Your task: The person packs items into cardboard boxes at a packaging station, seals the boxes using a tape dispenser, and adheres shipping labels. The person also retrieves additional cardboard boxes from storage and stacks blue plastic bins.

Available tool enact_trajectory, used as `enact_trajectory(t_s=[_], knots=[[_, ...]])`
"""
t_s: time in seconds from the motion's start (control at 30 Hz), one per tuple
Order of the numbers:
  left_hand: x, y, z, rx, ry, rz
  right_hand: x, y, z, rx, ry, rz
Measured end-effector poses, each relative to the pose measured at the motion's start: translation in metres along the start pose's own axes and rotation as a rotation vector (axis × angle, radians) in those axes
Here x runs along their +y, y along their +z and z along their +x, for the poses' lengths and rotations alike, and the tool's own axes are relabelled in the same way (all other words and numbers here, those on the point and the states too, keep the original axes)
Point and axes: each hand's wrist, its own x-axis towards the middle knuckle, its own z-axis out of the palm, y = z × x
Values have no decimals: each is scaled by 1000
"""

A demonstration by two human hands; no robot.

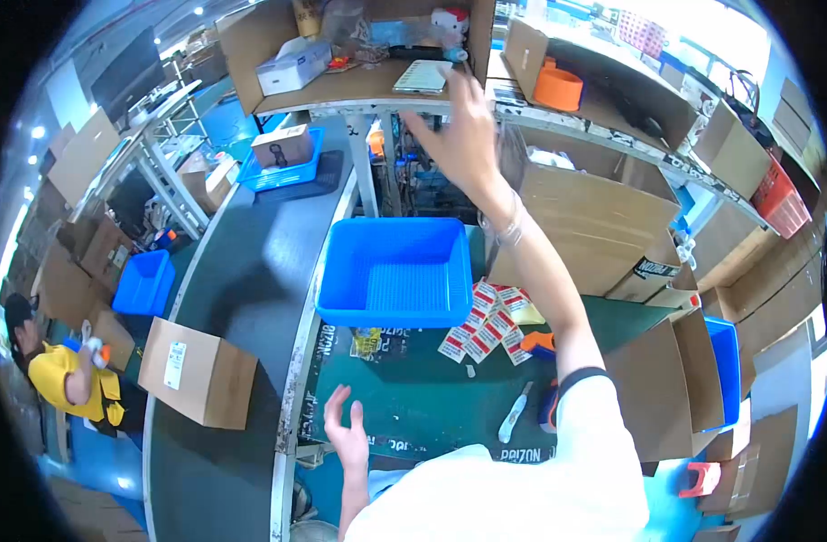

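My right hand [468, 140] is raised in front of the shelf, its fingers stretched out and the thumb apart. Its fingertips overlap the edge of a flat, pale rectangular item [422, 77] on the shelf; whether they touch it I cannot tell. Low over the front of the green work table [386, 379], my left hand [346, 434] has its fingers apart and holds nothing. Between the hands, a blue plastic bin [395, 312] sits at the table's back left with nothing visible inside. Red-and-white printed labels [490, 330] lie spread beside it. A white-handled utility knife [515, 413] rests nearer my body.
A conveyor belt [224, 289] runs along the left, carrying a cardboard box [197, 372] and a blue tray [296, 167]. Open cartons [594, 217] stand at the table's back right. An orange tape roll [558, 86] is on the shelf. A person in yellow [66, 375] works beyond the belt.
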Motion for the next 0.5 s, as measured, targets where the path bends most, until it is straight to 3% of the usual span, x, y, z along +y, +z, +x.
enact_trajectory(t_s=[0.2,0.23,0.33,0.37,0.5], knots=[[30,10,1,-26,90,-20,-2,85,31,38,345,-464],[31,10,1,-25,83,-31,0,85,31,-93,449,-357],[32,12,6,-66,42,-107,-5,76,27,10,477,-275],[34,13,10,-88,24,-141,-19,60,29,-5,535,-115],[68,26,45,-167,144,-214,-43,37,2,91,430,-115]])
